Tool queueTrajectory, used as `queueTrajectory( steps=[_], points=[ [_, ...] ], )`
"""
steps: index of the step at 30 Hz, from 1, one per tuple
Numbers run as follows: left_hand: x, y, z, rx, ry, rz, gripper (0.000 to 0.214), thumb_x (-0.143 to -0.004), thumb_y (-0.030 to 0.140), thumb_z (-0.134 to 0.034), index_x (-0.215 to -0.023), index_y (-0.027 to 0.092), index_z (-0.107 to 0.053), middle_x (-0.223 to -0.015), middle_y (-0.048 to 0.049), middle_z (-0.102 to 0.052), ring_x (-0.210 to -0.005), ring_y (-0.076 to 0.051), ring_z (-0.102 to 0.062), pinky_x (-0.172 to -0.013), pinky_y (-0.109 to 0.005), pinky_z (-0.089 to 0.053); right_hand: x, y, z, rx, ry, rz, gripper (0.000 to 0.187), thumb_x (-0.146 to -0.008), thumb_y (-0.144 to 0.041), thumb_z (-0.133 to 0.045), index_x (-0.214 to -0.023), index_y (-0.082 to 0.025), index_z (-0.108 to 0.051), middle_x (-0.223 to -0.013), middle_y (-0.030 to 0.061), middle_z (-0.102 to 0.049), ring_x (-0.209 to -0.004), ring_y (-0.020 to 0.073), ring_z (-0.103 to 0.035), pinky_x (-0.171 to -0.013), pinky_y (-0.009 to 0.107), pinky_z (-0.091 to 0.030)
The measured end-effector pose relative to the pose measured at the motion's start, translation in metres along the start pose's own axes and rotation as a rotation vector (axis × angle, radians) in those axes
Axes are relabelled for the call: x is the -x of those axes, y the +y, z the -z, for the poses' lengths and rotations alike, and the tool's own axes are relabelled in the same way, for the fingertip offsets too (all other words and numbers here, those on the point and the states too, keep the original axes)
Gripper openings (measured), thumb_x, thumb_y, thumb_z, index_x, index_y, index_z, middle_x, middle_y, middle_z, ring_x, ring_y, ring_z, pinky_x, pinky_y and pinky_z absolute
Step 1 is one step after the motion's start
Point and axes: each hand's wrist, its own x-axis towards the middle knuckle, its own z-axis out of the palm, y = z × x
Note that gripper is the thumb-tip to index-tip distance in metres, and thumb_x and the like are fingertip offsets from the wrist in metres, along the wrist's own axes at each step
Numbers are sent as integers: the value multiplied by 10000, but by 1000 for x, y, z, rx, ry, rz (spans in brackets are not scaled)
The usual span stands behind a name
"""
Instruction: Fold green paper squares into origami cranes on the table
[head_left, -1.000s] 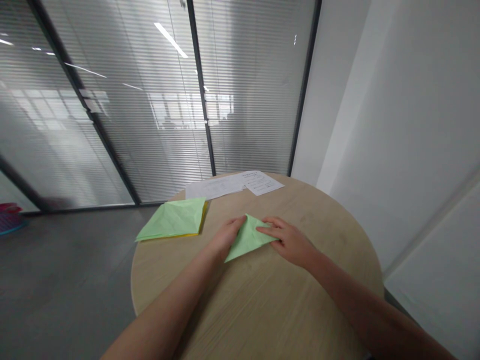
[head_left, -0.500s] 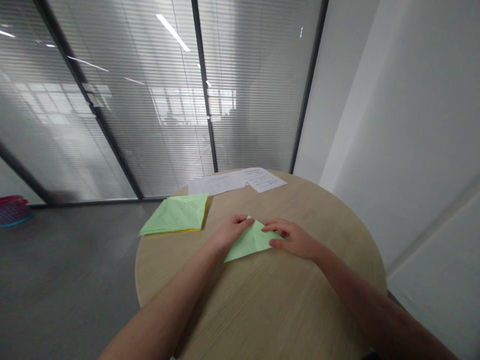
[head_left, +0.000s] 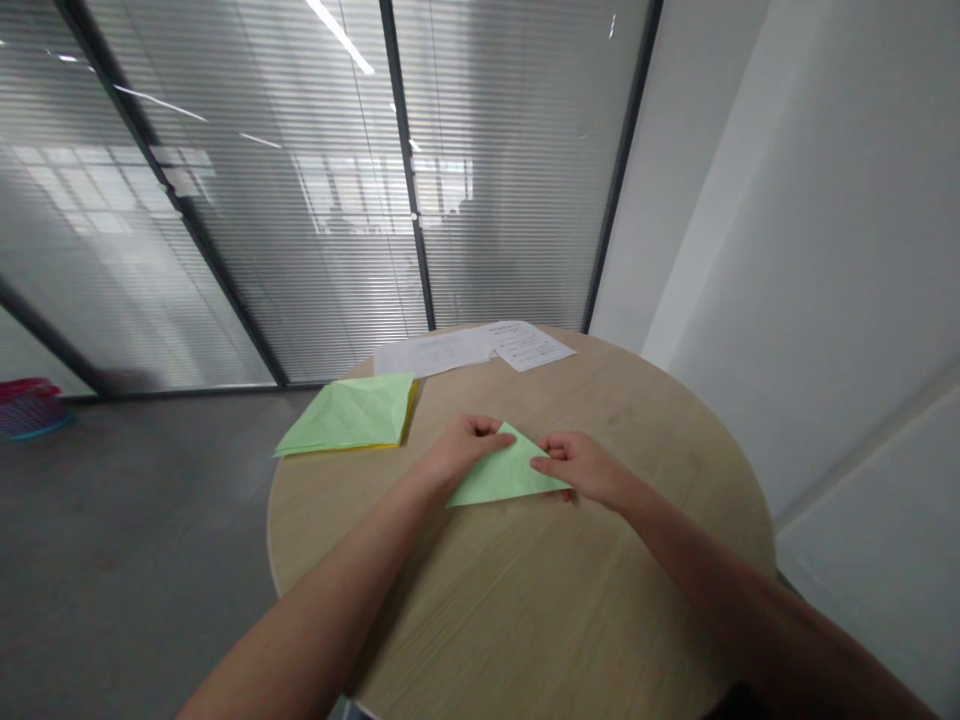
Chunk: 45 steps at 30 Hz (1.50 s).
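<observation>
A green sheet of paper (head_left: 504,474), folded into a triangle, lies on the round wooden table (head_left: 540,610) with its point facing away from me. My left hand (head_left: 469,446) grips its upper left edge, thumb on top near the point and fingers behind. On the right side my right hand (head_left: 583,466) pinches the sheet, its thumb on top and the other fingers partly hidden underneath. One fingertip shows below the lower right corner.
A stack of green paper (head_left: 356,412) with yellow sheets below sits at the table's left edge. Printed white papers (head_left: 529,346) lie at the far edge. Beyond stand a glass partition with blinds (head_left: 337,250) and a white wall (head_left: 840,250). A pink and blue basket (head_left: 31,408) is on the floor.
My right hand has gone from resting loosely with spread fingers to pinching the folded sheet's right side, fingers now under it. My left hand keeps its hold. The view has tilted slightly down.
</observation>
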Motion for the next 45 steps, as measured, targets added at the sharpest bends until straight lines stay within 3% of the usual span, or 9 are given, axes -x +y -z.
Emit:
queueTrajectory(
  steps=[4, 8, 12, 20, 25, 31, 35, 39, 45],
  points=[
    [3, 3, 0, 42, -164, 36, 262, -674, 368, -785, -832, 159, -773, -772, -56, -738, -588, -160, -605, -550, -260, -423, -2, 3, 3, 17, 9, 2, 113, -871, -296, -627, -869, -182, -630, -624, -24, -587, -409, 83, -501, -362, 188, -376],
    [3, 3, 1, 31, -163, 53, 218, -666, 326, -777, -813, 165, -777, -767, -53, -745, -594, -170, -623, -549, -262, -437, -1, 2, 3, 15, 16, -1, 151, -892, -328, -607, -885, -182, -642, -630, -17, -601, -410, 84, -507, -358, 184, -369],
    [4, 3, 1, 76, -148, 53, 249, -658, 331, -784, -835, 156, -766, -781, -54, -738, -588, -164, -609, -558, -267, -438, 1, -4, 2, 51, 78, -1, 242, -923, -323, -541, -758, -169, -627, -585, -12, -563, -410, 93, -508, -370, 196, -378],
    [2, 0, -3, -72, 100, -29, 408, -795, 546, -646, -624, 176, -628, -519, 37, -490, -465, -104, -377, -467, -255, -243, 2, -7, 2, 98, 85, 39, 226, -896, -323, -579, -792, -167, -704, -639, 13, -624, -499, 115, -540, -476, 229, -417],
    [2, 4, -7, -156, 97, -137, 334, -779, 490, -677, -744, 165, -749, -637, -12, -651, -570, -139, -499, -541, -266, -332, -5, -2, 1, -3, 169, 124, 159, -844, -291, -649, -925, -182, -732, -871, 51, -737, -741, 152, -649, -673, 254, -484],
    [0, 3, -18, -237, 148, -207, 258, -752, 430, -723, -800, 183, -783, -761, -47, -742, -659, -165, -596, -625, -274, -417, -8, -2, -5, -4, 223, 129, 118, -842, -277, -632, -869, -181, -697, -813, 37, -714, -673, 133, -613, -584, 222, -440],
    [0, 3, -21, -260, 142, -194, 280, -764, 444, -712, -795, 174, -779, -747, -50, -737, -641, -161, -592, -610, -274, -409, -5, -7, -6, 129, 258, 172, 82, -826, -213, -584, -812, -182, -659, -731, 11, -667, -618, 109, -555, -529, 196, -371],
    [3, 9, -19, -246, 172, -187, 257, -752, 427, -714, -761, 177, -775, -735, -43, -731, -648, -162, -591, -619, -275, -409, -3, -9, -4, 236, 290, 194, 62, -768, -177, -570, -733, -179, -622, -663, -11, -606, -582, 102, -512, -511, 204, -332],
    [6, 15, -10, -210, 232, -143, 261, -725, 433, -737, -773, 182, -786, -745, -39, -738, -639, -160, -578, -598, -270, -390, -3, -9, 0, 315, 237, 169, 77, -737, -168, -557, -716, -180, -631, -651, -9, -609, -580, 110, -516, -519, 215, -334]
  ],
)
